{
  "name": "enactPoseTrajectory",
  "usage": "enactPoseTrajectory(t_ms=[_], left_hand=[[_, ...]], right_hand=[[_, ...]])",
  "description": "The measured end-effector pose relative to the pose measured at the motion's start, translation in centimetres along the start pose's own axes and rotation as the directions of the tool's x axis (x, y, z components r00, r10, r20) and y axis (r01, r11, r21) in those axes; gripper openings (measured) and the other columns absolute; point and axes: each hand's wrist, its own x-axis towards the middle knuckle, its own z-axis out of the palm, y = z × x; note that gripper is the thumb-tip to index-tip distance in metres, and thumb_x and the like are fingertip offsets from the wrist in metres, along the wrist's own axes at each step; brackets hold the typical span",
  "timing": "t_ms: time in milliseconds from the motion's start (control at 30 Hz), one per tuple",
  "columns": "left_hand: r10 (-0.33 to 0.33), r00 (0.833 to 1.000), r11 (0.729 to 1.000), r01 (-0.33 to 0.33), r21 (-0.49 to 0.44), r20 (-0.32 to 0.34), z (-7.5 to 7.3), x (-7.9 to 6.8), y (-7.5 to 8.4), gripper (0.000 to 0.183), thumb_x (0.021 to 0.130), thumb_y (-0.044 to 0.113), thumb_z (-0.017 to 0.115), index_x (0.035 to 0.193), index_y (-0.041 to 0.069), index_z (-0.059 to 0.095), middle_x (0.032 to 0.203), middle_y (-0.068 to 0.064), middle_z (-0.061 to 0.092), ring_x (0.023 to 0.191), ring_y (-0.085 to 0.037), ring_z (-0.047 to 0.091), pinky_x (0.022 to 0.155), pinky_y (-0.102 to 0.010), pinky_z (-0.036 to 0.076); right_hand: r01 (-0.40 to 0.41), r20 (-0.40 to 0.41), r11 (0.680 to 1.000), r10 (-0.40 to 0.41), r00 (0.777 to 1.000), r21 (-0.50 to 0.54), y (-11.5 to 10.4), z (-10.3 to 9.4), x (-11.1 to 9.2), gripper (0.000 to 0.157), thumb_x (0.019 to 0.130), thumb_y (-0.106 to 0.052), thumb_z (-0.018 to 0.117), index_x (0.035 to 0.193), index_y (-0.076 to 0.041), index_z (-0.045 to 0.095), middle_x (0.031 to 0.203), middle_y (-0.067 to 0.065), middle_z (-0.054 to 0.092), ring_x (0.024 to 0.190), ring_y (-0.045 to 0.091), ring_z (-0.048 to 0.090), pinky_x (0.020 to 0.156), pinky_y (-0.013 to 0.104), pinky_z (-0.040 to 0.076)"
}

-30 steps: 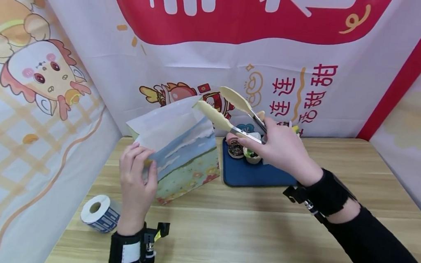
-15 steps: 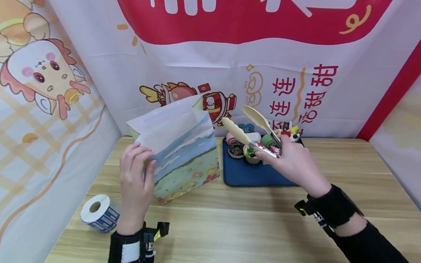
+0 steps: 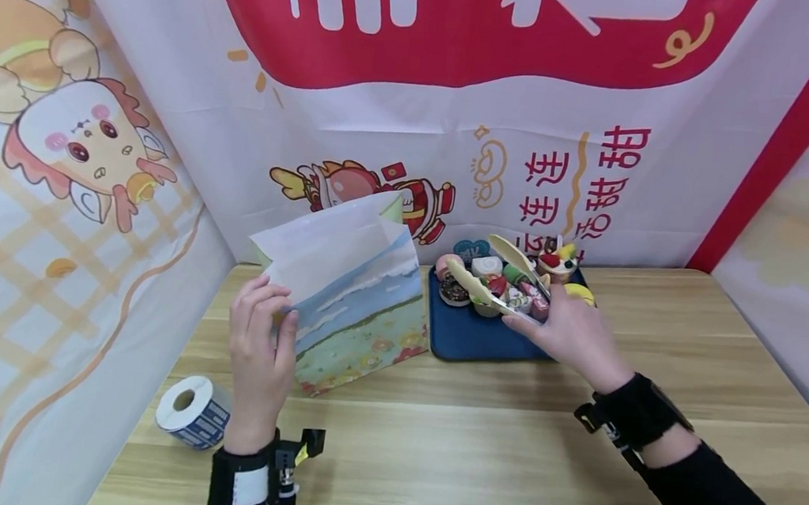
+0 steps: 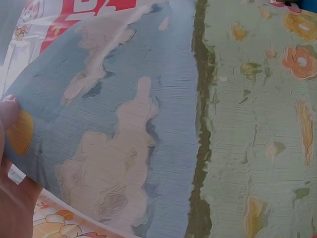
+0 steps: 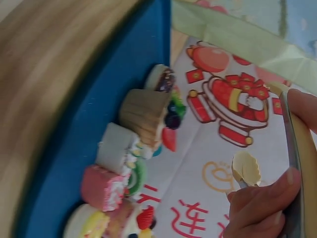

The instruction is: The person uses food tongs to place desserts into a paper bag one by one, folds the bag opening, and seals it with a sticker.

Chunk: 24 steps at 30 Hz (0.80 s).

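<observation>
My left hand (image 3: 257, 352) pinches the upper edge of a paper bag (image 3: 363, 321), printed with sky and flowers, its white inside showing at the open mouth. In the left wrist view the printed bag (image 4: 168, 109) fills most of the picture, with my thumb at its edge. My right hand (image 3: 572, 333) grips metal tongs (image 3: 514, 310) with cream tips. The tips stand apart over the toy cakes (image 3: 489, 267) on a blue tray (image 3: 483, 342), with nothing held between them. A cupcake (image 5: 143, 109) and small square cakes (image 5: 116, 146) line the tray in the right wrist view.
A roll of blue and white labels (image 3: 194, 412) stands left of my left wrist on the wooden table (image 3: 431, 461). Printed cloth walls (image 3: 387, 116) rise behind and at both sides. A yellow item (image 3: 579, 293) lies on the tray's right side.
My right hand has moved the tongs rightward and down, from beside the bag's mouth to over the cakes on the tray. My left hand keeps its hold on the bag.
</observation>
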Motion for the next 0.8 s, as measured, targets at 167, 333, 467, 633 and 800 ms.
enactPoseTrajectory(t_ms=[167,333,467,633,800], left_hand=[[0.003,1.0,1.0,-0.004,-0.013,-0.02,-0.1,0.0,-0.2,0.037,0.099,0.026,0.048,0.088,-0.009,0.057,0.103,-0.026,0.06,0.117,-0.039,0.045,0.103,-0.053,0.036],[0.008,1.0,1.0,-0.008,-0.016,-0.023,-0.1,0.0,-0.3,0.039,0.099,0.027,0.046,0.088,-0.009,0.056,0.102,-0.026,0.059,0.116,-0.039,0.046,0.103,-0.053,0.036],[0.007,1.0,1.0,-0.007,-0.012,-0.011,-0.1,0.1,-0.4,0.04,0.1,0.028,0.045,0.088,-0.009,0.055,0.104,-0.026,0.059,0.118,-0.038,0.045,0.103,-0.053,0.036],[0.002,1.0,1.0,-0.002,-0.015,-0.015,-0.2,0.2,-0.5,0.04,0.1,0.028,0.045,0.087,-0.009,0.055,0.104,-0.026,0.059,0.118,-0.038,0.045,0.103,-0.054,0.036],[-0.009,1.0,1.0,0.009,-0.022,-0.003,-0.4,0.1,-0.6,0.037,0.099,0.025,0.046,0.089,-0.009,0.055,0.104,-0.026,0.059,0.119,-0.037,0.044,0.103,-0.054,0.036]], right_hand=[[-0.055,0.044,0.998,0.056,0.997,-0.022,0.6,1.1,0.3,0.133,0.059,-0.092,0.037,0.139,0.014,0.031,0.106,0.03,0.062,0.084,0.034,0.058,0.066,0.054,0.053],[-0.081,0.054,0.996,0.083,0.995,-0.035,1.2,2.2,0.5,0.13,0.057,-0.092,0.039,0.136,0.012,0.037,0.09,0.022,0.066,0.075,0.031,0.058,0.053,0.042,0.052],[-0.1,0.06,0.994,0.102,0.993,-0.033,1.7,2.8,0.8,0.129,0.057,-0.092,0.041,0.135,0.01,0.039,0.085,0.018,0.064,0.071,0.029,0.056,0.046,0.032,0.046],[-0.116,0.085,0.993,0.117,0.989,-0.014,2.2,3.4,1.3,0.127,0.057,-0.091,0.042,0.138,0.007,0.036,0.075,0.012,0.057,0.065,0.026,0.054,0.044,0.03,0.037],[-0.135,0.11,0.991,0.133,0.985,0.009,2.6,4.2,1.5,0.123,0.059,-0.088,0.047,0.139,0.004,0.034,0.072,0.01,0.054,0.058,0.023,0.052,0.043,0.03,0.033]])
